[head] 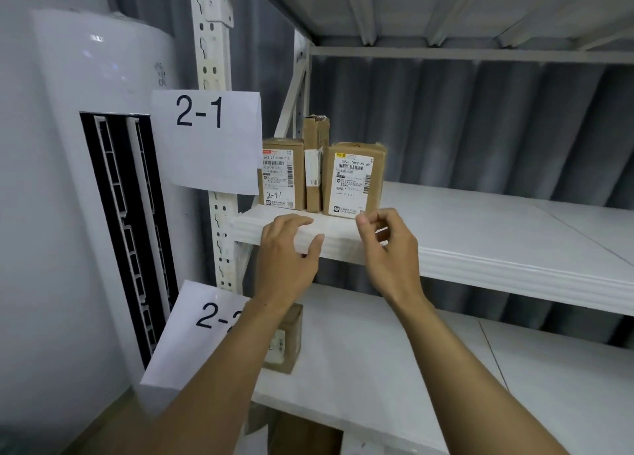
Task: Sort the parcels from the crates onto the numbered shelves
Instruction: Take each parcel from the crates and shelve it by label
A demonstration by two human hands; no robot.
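Three parcels [353,180] on shelf [480,245], left hand [286,249] at its edge, right hand [389,252] just before rightmost, fingers [384,219] loosely curled, empty.

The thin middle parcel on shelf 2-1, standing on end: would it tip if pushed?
Likely tippy: the thin middle parcel stands tall on a narrow end. The left parcel and right parcel flank it closely, probably bracing it sideways. Its crumpled top suggests soft cardboard.

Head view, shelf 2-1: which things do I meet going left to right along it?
2-1 sign, parcel with handwritten number, narrow upright parcel, parcel with yellow-tagged label, bare shelf board.
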